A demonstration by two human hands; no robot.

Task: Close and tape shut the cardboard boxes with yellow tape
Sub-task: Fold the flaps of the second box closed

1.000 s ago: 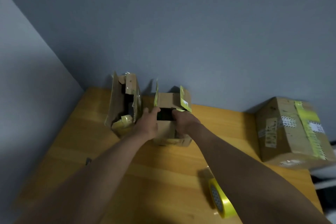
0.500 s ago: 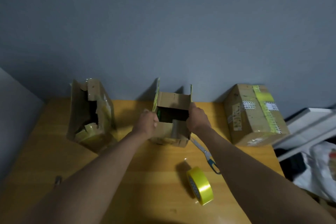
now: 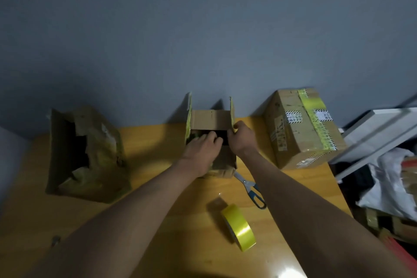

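Reaching forward from the bottom of the frame, two bare arms meet at a small open cardboard box (image 3: 211, 119) standing on a yellow wooden counter (image 3: 158, 142), just below the frame's centre. Its two side flaps stand upright, edged with yellow tape. The left hand (image 3: 202, 146) rests over the box's dark opening with fingers bent inward; whether they hold anything cannot be told. The right hand (image 3: 241, 139) pinches the lower edge of the upright right flap between thumb and fingers. At the left of the frame stands a torn open box (image 3: 85, 153), tall and ragged. At the right sits a sealed box (image 3: 302, 128), closed with a yellow strip across its top. A roll of yellow tape (image 3: 239, 227) stands on edge on the counter in the lower centre. Scissors (image 3: 250, 187) with blue handles lie between the roll and the small box.
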